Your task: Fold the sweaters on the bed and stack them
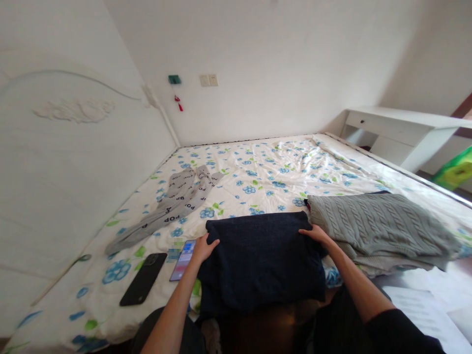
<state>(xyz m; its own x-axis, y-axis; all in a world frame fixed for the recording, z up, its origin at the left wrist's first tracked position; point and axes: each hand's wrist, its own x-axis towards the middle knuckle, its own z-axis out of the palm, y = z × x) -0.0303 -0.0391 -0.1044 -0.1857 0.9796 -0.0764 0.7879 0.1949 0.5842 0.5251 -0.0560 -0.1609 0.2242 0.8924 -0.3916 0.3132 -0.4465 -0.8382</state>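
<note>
A dark navy folded garment (pixel 261 260) lies across the front edge of the bed, its near part hanging toward my knees. My left hand (pixel 205 248) grips its left edge near the far corner, thumb on top. At the opposite edge, my right hand (pixel 317 235) pinches the cloth between thumb and fingers. The garment's exact kind cannot be told. Just right of my right hand is a stack of folded knitwear with a grey-green cable-knit sweater (pixel 379 223) on top. Beside my left forearm lies a phone with a lit screen (pixel 182 263).
A black phone (pixel 143 279) lies farther left on the flowered bedsheet (pixel 254 182). Grey printed trousers or leggings (pixel 177 201) are spread behind it. The carved headboard (pixel 73 147) borders the left side. A white desk (pixel 398 128) stands at the back right; white papers (pixel 420 314) lie at lower right.
</note>
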